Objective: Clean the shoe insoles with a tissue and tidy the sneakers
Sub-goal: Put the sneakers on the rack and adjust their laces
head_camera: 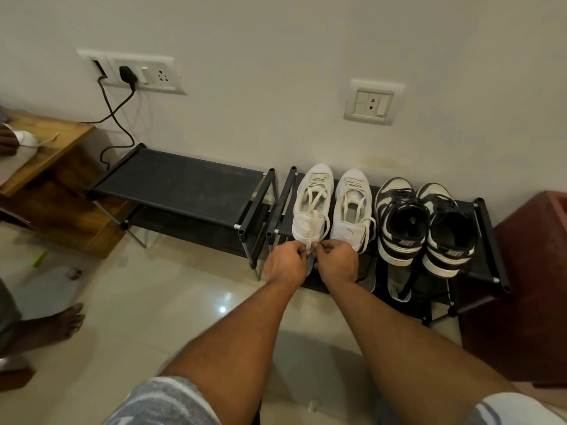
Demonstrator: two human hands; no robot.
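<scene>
Two white sneakers stand side by side on the top shelf of a black shoe rack (484,273), heels toward me: the left one (311,204) and the right one (352,207). Beside them on the right stands a black-and-white pair (423,222). My left hand (285,262) and my right hand (337,260) meet at the heel of the left white sneaker. Each pinches an end of its cream lace (312,237), which hangs down over the heel. No tissue is in view.
A second black rack (181,184) stands bare to the left, next to a wooden table (46,167) with another person's hand on it. That person's foot (58,326) is on the tiled floor at left. A dark red cabinet (527,289) stands at right. Sandals lie on the lower shelf.
</scene>
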